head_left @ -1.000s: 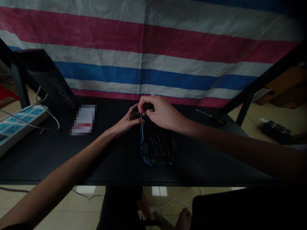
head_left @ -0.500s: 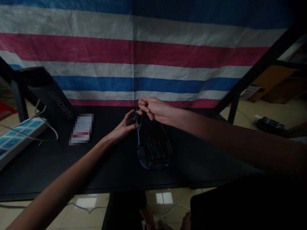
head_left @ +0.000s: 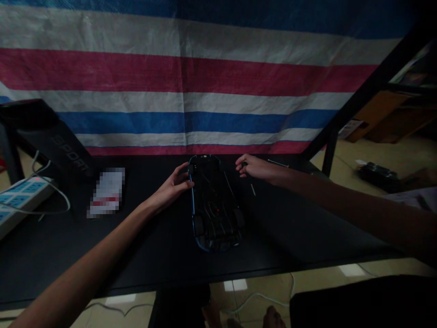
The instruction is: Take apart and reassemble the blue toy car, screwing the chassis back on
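A toy car [head_left: 215, 200] with blue edges lies upside down on the black table, its dark underside and wheels facing up. My left hand [head_left: 174, 184] holds it by its far left side, thumb on the edge and fingers against the flank. To the right of the car, apart from it, my right hand [head_left: 247, 166] is closed around a dark handle. A thin silver screwdriver shaft [head_left: 253, 189] shows below the fist, in line with that handle; the part between is lost against the black tabletop.
Another slim tool [head_left: 278, 163] lies behind my right wrist. At the left are a blurred-out white and red item [head_left: 106, 193], a power strip [head_left: 23, 196] with cables and a dark "SPORT" box [head_left: 64, 143]. A striped sheet [head_left: 191, 77] hangs behind the table [head_left: 153, 255].
My right hand has lifted away from the car's far end and moved right with the screwdriver. My left hand stays at the car's side. The view has shifted slightly.
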A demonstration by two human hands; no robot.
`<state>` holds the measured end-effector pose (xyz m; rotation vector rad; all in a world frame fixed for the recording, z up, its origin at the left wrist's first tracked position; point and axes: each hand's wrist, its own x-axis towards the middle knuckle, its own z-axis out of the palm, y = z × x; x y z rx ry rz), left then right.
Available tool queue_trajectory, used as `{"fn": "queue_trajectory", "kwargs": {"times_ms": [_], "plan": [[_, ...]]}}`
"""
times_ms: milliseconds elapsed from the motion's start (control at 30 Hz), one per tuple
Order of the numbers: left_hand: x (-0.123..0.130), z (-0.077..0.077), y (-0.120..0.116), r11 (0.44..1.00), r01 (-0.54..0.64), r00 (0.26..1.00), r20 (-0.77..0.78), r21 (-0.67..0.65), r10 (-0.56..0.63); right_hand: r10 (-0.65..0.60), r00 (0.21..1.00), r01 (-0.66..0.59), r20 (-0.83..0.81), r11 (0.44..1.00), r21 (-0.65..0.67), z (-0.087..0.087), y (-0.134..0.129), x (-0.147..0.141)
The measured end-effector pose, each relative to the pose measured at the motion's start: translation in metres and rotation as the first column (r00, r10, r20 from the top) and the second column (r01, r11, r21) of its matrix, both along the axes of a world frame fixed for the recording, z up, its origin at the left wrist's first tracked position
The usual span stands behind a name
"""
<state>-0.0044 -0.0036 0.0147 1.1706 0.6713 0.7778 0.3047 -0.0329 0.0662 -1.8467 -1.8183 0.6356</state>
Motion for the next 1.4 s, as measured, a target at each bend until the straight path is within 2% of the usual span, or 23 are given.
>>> {"fn": "queue_trajectory", "kwargs": {"times_ms": [133,233,400,567,700,833,900,1033,1200,1400], "plan": [[-0.001,-0.002,0.002,1.000,0.020,1.000,-0.003,0.016,-0.019,0.054,0.994,-0.049,0.093,0.997,-0.053,-0.020,-0.002,0.002],[-0.002,-0.003,0.003,0.999,0.032,0.999,-0.012,0.036,-0.032,0.091,0.981,-0.081,0.173,0.994,-0.067,-0.025,-0.002,-0.001],[-0.001,-0.002,0.001,0.999,0.040,0.999,0.022,0.014,-0.040,0.081,0.957,-0.065,0.278,0.996,-0.064,-0.028,-0.006,-0.004],[0.002,0.000,-0.004,0.998,0.044,0.996,0.077,-0.034,-0.041,0.047,0.945,-0.060,0.322,0.998,0.029,-0.015,-0.005,-0.019],[0.003,-0.001,-0.007,0.998,0.047,0.993,0.111,-0.040,-0.042,0.038,0.952,-0.067,0.304,0.994,0.084,0.006,0.003,-0.051],[0.003,0.000,-0.010,0.998,0.047,0.991,0.130,-0.039,-0.042,0.041,0.954,-0.062,0.298,0.996,0.063,0.025,0.004,-0.090],[0.003,0.002,-0.012,0.998,0.049,0.992,0.118,-0.026,-0.045,0.024,0.941,-0.029,0.338,1.000,0.009,0.032,0.004,-0.106],[0.002,0.006,-0.014,0.997,0.061,0.994,0.087,0.043,-0.065,0.020,0.928,0.018,0.371,0.995,-0.099,0.035,0.010,-0.126],[0.003,0.006,-0.014,0.992,0.046,0.996,0.068,0.120,-0.054,-0.061,0.941,0.104,0.332,0.988,-0.112,0.031,0.024,-0.137],[0.004,0.005,-0.014,0.992,0.068,0.995,0.066,0.109,-0.076,-0.075,0.944,0.124,0.321,0.983,-0.136,0.032,0.033,-0.137]]}}
